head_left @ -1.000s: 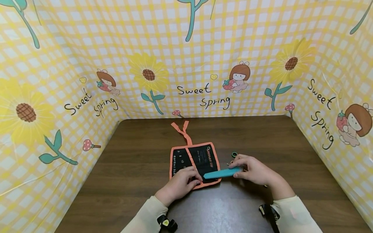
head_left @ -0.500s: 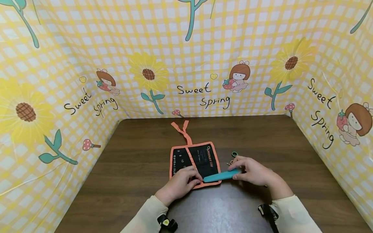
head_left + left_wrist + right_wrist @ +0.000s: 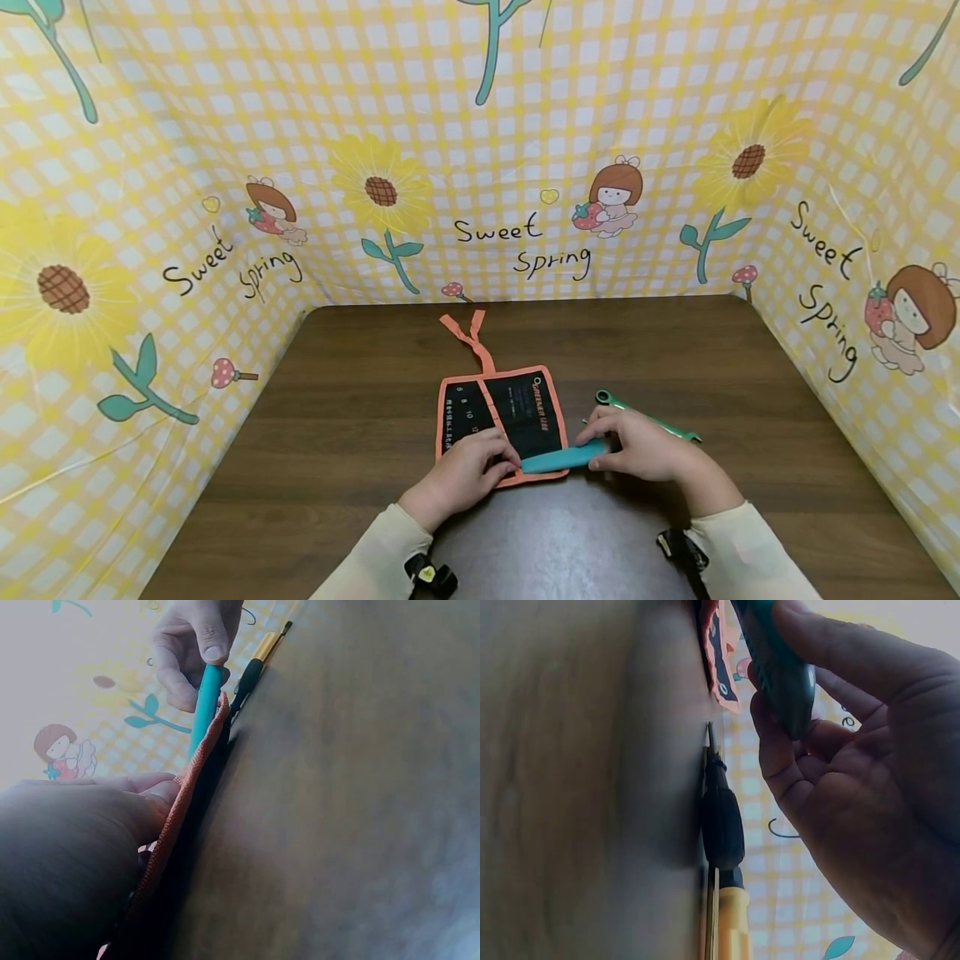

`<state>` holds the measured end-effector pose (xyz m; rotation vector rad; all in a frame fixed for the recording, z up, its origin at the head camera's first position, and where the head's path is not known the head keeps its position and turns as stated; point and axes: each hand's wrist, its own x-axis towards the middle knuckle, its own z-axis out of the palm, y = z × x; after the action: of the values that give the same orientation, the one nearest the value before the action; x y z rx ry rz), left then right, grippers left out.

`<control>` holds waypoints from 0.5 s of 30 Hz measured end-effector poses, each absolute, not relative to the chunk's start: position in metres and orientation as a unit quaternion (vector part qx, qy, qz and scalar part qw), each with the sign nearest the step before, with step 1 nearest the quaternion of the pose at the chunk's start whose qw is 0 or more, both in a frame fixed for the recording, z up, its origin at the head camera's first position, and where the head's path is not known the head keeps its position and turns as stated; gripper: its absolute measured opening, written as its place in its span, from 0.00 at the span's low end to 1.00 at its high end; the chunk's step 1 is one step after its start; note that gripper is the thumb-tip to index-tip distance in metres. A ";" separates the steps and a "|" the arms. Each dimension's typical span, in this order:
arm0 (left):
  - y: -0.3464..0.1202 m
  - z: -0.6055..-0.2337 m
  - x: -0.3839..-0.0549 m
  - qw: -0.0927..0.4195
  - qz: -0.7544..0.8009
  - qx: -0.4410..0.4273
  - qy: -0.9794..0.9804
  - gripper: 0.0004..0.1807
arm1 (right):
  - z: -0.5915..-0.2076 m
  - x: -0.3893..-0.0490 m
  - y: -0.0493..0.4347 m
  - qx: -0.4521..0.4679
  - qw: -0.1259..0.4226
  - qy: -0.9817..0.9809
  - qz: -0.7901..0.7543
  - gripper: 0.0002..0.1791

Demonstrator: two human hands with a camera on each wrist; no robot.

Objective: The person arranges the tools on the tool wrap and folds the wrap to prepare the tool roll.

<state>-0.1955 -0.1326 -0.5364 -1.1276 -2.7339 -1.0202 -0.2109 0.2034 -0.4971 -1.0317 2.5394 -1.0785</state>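
My right hand point(image 3: 637, 444) pinches one end of a slim teal tool point(image 3: 558, 459), tapered at its far end and ridged along one edge in the right wrist view. The tool slants low across the near right part of a black tool pouch point(image 3: 525, 412) with orange trim and printed size numbers. With thumb and fingers, my left hand point(image 3: 467, 473) pinches the pouch's orange edging point(image 3: 191, 776) near its front. The teal tool's tip reaches those fingertips, where the edging partly hides it in the left wrist view.
A green ring spanner point(image 3: 651, 418) lies on the brown table point(image 3: 360, 417), partly behind my right hand. A screwdriver point(image 3: 724, 825) with a black and yellow handle lies under that hand. Orange ties point(image 3: 476, 340) extend behind the pouch. Patterned cloth point(image 3: 495, 150) walls the table's far sides.
My right hand has moved left and slightly nearer me with the teal tool, whose tip now meets my left fingers. More of the green spanner shows. My left hand stays put.
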 end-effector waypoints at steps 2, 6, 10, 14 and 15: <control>-0.132 -0.536 -0.195 0.005 -0.322 -0.359 -0.876 0.06 | -0.498 -0.211 0.201 -0.346 0.099 0.862 -0.357 0.16; -0.133 -0.533 -0.194 0.002 -0.303 -0.354 -0.885 0.05 | -0.499 -0.210 0.196 -0.341 0.111 0.861 -0.360 0.17; -0.134 -0.532 -0.194 0.003 -0.288 -0.359 -0.888 0.04 | -0.498 -0.207 0.189 -0.340 0.121 0.854 -0.375 0.17; -0.134 -0.533 -0.194 0.015 -0.290 -0.374 -0.881 0.04 | -0.497 -0.204 0.186 -0.346 0.117 0.854 -0.371 0.18; -0.133 -0.532 -0.194 0.016 -0.290 -0.377 -0.880 0.04 | -0.497 -0.204 0.185 -0.348 0.116 0.855 -0.368 0.18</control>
<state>-0.1941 -0.1332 -0.5323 -1.1712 -2.7350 -0.9021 -0.2039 0.1853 -0.4974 -1.0192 2.5029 -1.0764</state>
